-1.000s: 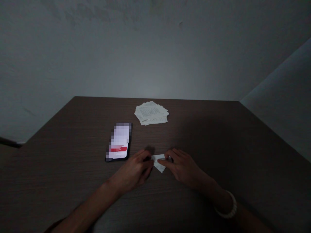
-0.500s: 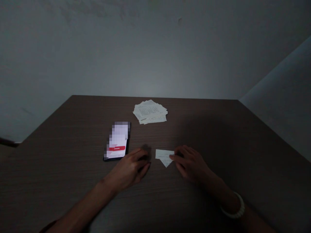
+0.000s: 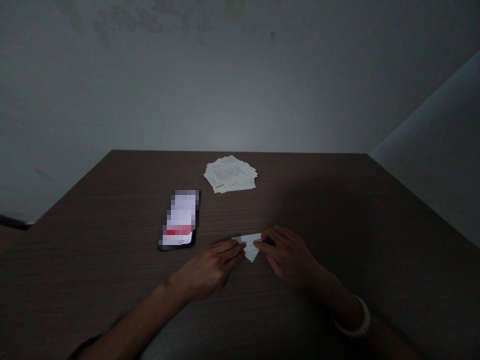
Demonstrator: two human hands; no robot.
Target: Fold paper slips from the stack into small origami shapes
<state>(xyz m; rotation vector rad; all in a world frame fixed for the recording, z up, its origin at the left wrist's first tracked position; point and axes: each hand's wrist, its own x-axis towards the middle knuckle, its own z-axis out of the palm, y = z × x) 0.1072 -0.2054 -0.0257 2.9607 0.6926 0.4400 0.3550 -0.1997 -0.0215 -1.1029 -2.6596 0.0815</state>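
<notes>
A small printed piece of paper [image 3: 251,250], folded so that a pointed flap juts towards me, lies on the table between my hands. My left hand [image 3: 213,267] has its fingers stretched out and lying flat on the paper's left end, covering it. At the other end, my right hand [image 3: 287,252] grips the paper between thumb and curled fingers, and that corner is hidden. A white beaded bracelet [image 3: 358,320] circles my right wrist.
A fanned pile of printed paper slips [image 3: 230,172] lies towards the back of the dark wooden table [image 3: 318,200]. Left of my hands rests a phone [image 3: 182,215] with its screen lit and partly blurred. A grey wall [image 3: 240,90] rises behind the table's far edge.
My left hand came off the paper, then returned to it with fingers straightened over its left end. The paper shifted right with my right hand, then back left a little.
</notes>
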